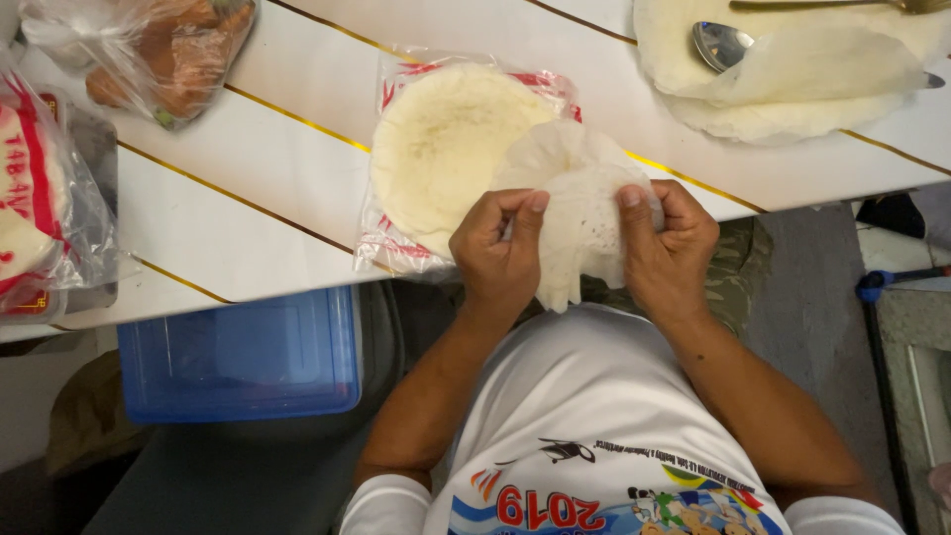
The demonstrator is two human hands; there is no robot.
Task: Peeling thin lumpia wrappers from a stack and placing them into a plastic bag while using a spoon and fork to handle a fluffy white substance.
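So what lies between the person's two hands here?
In the head view, a thin, crumpled white wrapper sheet spans the gap, pinched by the left hand and the right hand. It overlaps the wrapper stack on the table.

I see wrapper stack point(436, 149) on table point(267, 188) centre — spoon point(721, 45) on sheets far right, bin point(243, 357) below-left.

The scene is viewed from a single head-worn camera, aimed steeply downward and close over the white table's point(248, 188) near edge.
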